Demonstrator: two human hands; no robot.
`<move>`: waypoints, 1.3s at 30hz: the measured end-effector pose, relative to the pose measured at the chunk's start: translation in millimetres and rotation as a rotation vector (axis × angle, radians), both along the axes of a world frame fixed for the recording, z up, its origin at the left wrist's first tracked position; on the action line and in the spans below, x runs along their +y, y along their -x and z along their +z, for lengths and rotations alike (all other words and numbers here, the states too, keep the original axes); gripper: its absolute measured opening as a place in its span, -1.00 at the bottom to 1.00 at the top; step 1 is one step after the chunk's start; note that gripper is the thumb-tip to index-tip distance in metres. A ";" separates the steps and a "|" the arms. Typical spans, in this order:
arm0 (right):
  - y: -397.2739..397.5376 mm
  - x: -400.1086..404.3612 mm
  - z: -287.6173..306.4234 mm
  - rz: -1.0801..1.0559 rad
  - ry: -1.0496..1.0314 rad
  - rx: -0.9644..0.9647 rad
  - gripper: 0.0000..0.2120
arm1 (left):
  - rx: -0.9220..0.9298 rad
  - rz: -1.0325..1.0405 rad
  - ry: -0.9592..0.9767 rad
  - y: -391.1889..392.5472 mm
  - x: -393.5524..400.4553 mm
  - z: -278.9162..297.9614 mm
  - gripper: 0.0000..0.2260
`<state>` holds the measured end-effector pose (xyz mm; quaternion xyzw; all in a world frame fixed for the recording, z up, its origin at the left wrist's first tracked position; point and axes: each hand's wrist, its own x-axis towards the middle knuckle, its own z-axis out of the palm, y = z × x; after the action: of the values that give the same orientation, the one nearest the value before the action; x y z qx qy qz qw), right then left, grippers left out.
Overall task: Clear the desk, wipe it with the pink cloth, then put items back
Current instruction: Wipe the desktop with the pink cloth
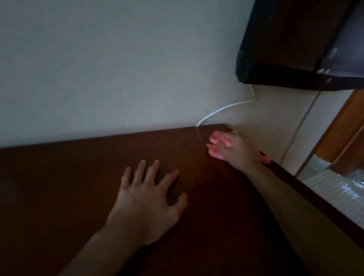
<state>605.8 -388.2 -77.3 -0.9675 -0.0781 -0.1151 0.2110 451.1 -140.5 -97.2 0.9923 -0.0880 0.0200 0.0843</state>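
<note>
Right hand [236, 151] pressing down on a crumpled pink cloth [214, 145] right of frame centre, at the far corner of the dark brown wooden desk [69, 203]; fingers partly blurred, grip unclear. Left hand [148, 204] flat on the desk at centre, fingers [154, 169] spread open.

Two hands are on one dark wooden desk [43, 211]: the left hand [147, 206] near the middle, the right hand [238, 154] at the far right corner. One pink cloth [214, 147] lies there. One dark screen [301, 37] hangs far right, with two cables below it: one white cable [219, 112], one thin grey cable [297, 130].
</note>
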 end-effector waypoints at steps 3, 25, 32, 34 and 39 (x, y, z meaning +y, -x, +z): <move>-50.1 10.6 1.3 -0.094 0.025 0.026 -0.51 | 0.003 -0.016 0.027 -0.4 0.2 -1.4 -0.37; -65.9 -19.8 -8.3 -0.073 0.057 -0.044 -0.79 | 0.013 -0.022 -0.003 -0.9 0.4 -2.8 -0.39; -3.1 31.0 5.0 0.024 0.072 0.012 -0.54 | 0.040 -0.003 -0.017 -0.7 -2.5 0.5 -0.38; 42.3 38.4 3.3 0.074 0.131 -0.015 -0.46 | 0.053 0.003 -0.020 1.2 -4.1 3.8 -0.38; 90.9 3.8 -17.7 0.218 0.153 -0.095 -0.65 | 0.053 0.009 -0.020 2.7 -4.3 2.2 -0.38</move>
<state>515.0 -384.4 -95.0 -0.9600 -0.2014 -0.1309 0.1438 448.4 -144.7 -94.9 0.9937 -0.0814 -0.0068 0.0764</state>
